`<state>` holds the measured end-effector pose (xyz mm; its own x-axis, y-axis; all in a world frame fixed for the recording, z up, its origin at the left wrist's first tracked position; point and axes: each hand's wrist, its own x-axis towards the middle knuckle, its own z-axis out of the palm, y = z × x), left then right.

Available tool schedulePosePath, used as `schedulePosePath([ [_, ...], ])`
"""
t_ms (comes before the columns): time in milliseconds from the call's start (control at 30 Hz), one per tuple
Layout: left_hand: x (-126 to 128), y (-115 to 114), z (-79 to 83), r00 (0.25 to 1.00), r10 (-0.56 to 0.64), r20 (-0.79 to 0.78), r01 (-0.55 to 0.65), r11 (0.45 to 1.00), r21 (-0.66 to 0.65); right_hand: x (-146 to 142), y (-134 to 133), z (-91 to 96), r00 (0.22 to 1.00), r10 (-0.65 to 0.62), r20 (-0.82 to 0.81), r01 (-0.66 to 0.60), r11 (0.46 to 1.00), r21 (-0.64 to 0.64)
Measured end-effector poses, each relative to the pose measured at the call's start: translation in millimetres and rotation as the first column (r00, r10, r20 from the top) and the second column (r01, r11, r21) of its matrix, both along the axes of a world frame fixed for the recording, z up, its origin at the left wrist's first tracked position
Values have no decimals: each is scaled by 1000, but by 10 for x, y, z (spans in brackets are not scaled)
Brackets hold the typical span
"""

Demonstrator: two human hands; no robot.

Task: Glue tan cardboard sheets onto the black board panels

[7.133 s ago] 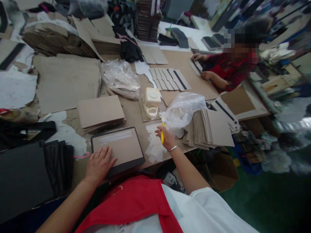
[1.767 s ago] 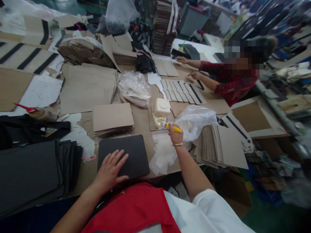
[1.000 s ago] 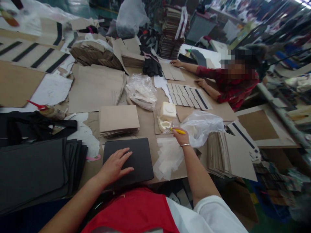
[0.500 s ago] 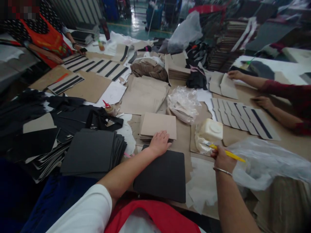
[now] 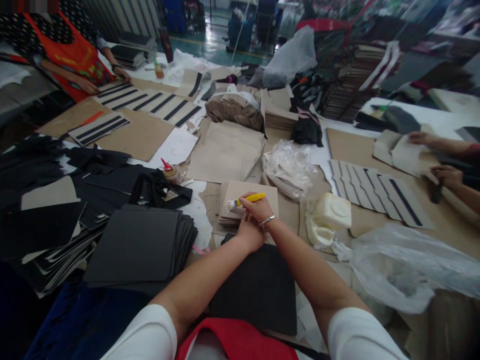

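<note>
A small stack of beige boards (image 5: 232, 192) lies in front of me. My right hand (image 5: 257, 207) is closed round the yellow handle of a paintbrush (image 5: 255, 197). Its pale, coated bristles touch or hover just over the top board near its left side; I cannot tell which. My left hand (image 5: 250, 234) lies at the near edge of that stack, its fingers stretched forward and partly hidden under the right hand. Below both forearms is a black board (image 5: 258, 285). To the right stands a cut-open cream plastic container (image 5: 332, 212).
A pile of black boards (image 5: 131, 242) sits at left, near a red-tipped glue bottle (image 5: 169, 172). Clear plastic bags (image 5: 288, 170) lie beyond. Two people work at the table: one in an orange apron (image 5: 75, 50), another person's hands (image 5: 446, 175) at right over beige pieces.
My right hand has brought the paintbrush from the container leftward onto the beige stack. My left hand has drawn back slightly towards me. The co-worker at right has moved beige pieces rightward.
</note>
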<state>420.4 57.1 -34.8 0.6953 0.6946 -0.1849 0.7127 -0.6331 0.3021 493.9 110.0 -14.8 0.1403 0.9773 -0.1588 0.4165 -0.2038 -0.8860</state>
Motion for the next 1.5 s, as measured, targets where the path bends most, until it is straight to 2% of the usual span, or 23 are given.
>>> schedulePosePath([
  [167, 2, -2, -9, 999, 19, 38, -19, 1000, -13, 191, 356, -117, 984, -180, -3, 180, 983, 42],
  [267, 1, 1, -18, 1000, 16, 26, -15, 1000, -20, 459, 412, -166, 965, -256, 51, 252, 965, 67],
  [433, 17, 60, 26, 1000, 27, 10, -27, 999, 36, 1052, 123, -111, 911, -397, 111, 393, 918, 57],
  [533, 70, 121, 55, 999, 37, -14, -36, 996, 81, 1246, -164, -50, 880, -458, 127, 455, 889, 52],
  [700, 169, 201, 88, 997, 16, -75, -7, 993, 115, 1218, -714, 23, 921, -334, 201, 335, 942, 30],
  [833, 176, 258, 119, 996, -45, -77, 54, 993, 110, 1181, -980, 154, 917, -370, 148, 374, 928, 4],
  [967, 139, 378, 161, 991, -92, -93, 98, 993, 64, 1221, -1013, 293, 875, -483, -44, 484, 865, 131],
  [1067, 106, 460, 194, 987, -110, -114, 116, 992, 43, 1221, -1039, 330, 847, -500, -180, 528, 828, 189],
  [1167, 77, 468, 222, 984, -142, -109, 147, 988, 43, 1189, -1102, 297, 835, -497, -237, 543, 815, 204],
  [1333, 42, 382, 226, 978, -178, -108, 191, 975, 118, 1131, -1171, 167, 851, -477, -218, 517, 833, 195],
  [1500, 40, 391, 208, 967, -194, -164, 210, 973, 92, 1075, -1244, 75, 880, -425, -212, 463, 868, 181],
])
